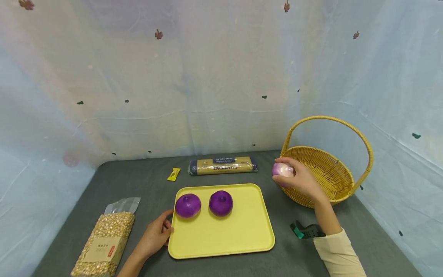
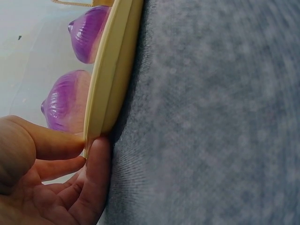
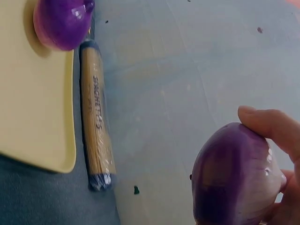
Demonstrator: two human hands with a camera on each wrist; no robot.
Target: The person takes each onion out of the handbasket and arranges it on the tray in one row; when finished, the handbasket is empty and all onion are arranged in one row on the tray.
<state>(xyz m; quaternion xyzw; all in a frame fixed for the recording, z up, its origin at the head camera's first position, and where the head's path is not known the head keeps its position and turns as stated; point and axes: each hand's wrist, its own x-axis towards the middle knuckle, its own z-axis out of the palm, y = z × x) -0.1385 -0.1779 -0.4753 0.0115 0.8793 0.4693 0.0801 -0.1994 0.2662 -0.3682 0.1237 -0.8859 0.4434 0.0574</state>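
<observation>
My right hand [image 1: 305, 181] grips a purple-and-white onion [image 1: 282, 171] in the air at the left side of the wicker basket [image 1: 323, 173]. In the right wrist view the held onion [image 3: 232, 176] has its pale side turned toward the palm. On the yellow tray [image 1: 225, 238] rest a left purple onion [image 1: 188, 206] and a second purple onion [image 1: 220, 203], both near its far side. With thumb and fingers, my left hand [image 1: 155, 235] pinches the tray's left rim, seen closely in the left wrist view at the rim [image 2: 101, 93].
A spaghetti packet [image 1: 223, 166] lies behind the tray, with a small yellow wrapped candy [image 1: 174, 174] to its left. A clear bag of pale kernels [image 1: 105, 240] lies at the front left. The basket's tall handle [image 1: 327, 117] arches over it. Patterned cloth hangs behind the grey table.
</observation>
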